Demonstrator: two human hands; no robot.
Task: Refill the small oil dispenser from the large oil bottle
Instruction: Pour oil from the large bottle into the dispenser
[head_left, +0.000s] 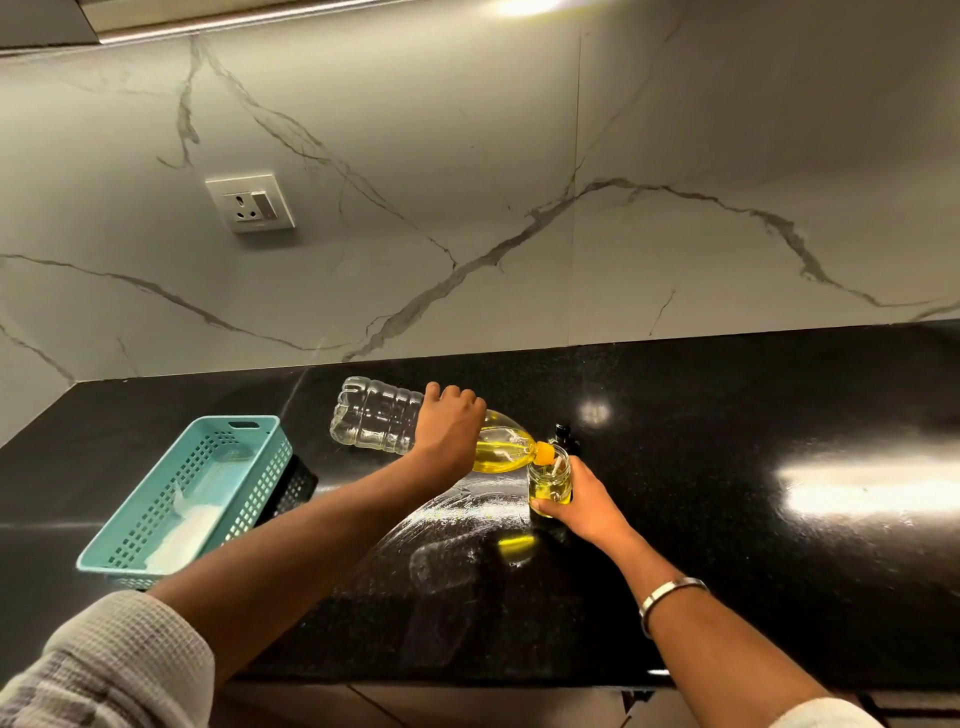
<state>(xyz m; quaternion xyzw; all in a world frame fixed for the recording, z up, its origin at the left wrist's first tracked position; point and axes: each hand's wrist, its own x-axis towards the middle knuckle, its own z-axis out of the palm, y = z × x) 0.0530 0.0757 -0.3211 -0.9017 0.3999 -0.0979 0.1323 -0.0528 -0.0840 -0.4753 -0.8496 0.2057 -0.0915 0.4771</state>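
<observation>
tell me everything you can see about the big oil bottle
The large oil bottle is clear ribbed plastic with a yellow neck, tipped nearly flat above the black counter, base toward the wall and the left. Little yellow oil is left, pooled at the shoulder near the neck. The left hand grips its middle from above. Its mouth sits at the rim of the small glass dispenser, which the right hand holds.

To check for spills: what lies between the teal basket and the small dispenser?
Head view: the left forearm crosses bare black counter between teal basket and small dispenser.
</observation>
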